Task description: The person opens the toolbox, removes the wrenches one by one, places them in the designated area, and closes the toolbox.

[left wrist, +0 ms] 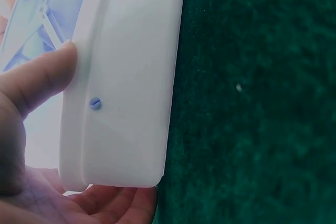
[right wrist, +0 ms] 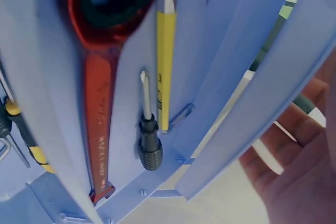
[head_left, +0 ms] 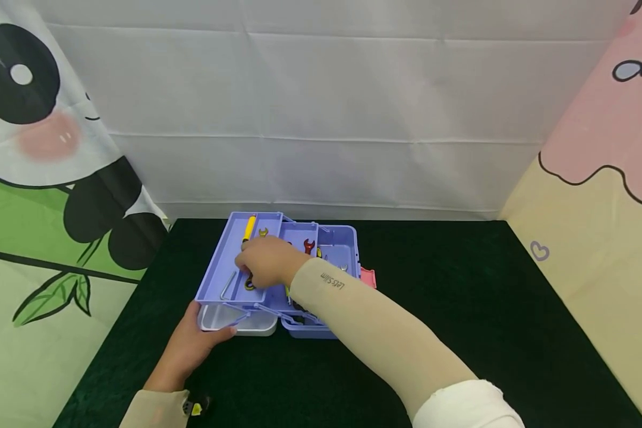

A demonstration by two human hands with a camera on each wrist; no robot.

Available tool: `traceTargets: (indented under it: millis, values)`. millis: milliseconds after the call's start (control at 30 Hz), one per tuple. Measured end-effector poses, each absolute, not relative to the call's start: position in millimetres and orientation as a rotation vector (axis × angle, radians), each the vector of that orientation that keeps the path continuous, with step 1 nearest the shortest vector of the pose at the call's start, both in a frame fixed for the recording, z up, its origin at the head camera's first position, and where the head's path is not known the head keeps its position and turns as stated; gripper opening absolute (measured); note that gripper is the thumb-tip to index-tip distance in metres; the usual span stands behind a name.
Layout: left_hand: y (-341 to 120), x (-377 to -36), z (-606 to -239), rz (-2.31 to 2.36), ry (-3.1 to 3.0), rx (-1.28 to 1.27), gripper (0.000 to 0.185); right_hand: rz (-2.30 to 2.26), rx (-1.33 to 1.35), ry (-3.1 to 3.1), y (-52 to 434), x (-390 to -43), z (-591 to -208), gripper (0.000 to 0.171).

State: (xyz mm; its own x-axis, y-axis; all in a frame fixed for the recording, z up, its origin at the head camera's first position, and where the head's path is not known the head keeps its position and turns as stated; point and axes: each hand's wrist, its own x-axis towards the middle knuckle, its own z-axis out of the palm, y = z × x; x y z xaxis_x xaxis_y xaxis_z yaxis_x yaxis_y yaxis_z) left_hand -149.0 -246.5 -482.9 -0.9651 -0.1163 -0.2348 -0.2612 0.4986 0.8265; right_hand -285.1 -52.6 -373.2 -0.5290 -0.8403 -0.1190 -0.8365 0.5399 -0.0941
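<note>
A periwinkle toolbox (head_left: 348, 238) stands open with its stepped trays spread to the left. My left hand (head_left: 184, 348) holds its white lid (left wrist: 128, 87), thumb on the rim and fingers around the far edge. Over the raised left tray (head_left: 214, 261) is my right hand (head_left: 270, 260), fingers curled; I cannot tell whether they hold anything. Beneath that hand a combination wrench (head_left: 249, 283) is partly covered. Beside it lie a bent hex key (head_left: 227, 287) and a yellow-handled tool (head_left: 250, 226). The middle tray has a red wrench (right wrist: 98, 114), a stubby black screwdriver (right wrist: 149, 145) and a yellow rod (right wrist: 166, 72).
Folding tray links (head_left: 286, 315) run along the toolbox's front. A pink latch (head_left: 369, 277) sticks out on its right side. Within the lower box are more tools, including a yellow-and-black handle (right wrist: 29, 142). Dark green cloth (head_left: 460, 309) covers the table, with printed curtains around it.
</note>
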Motion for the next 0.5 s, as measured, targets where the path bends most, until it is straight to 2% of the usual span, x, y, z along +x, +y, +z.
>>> traceTargets:
  millis: [500]
  values:
    - [-247.8, -148.8, -485.9, 1.494, 2.582, -0.309, 0.122, -0.060, -1.474, 2.531, -50.5, -291.9, -373.9, 0.010]
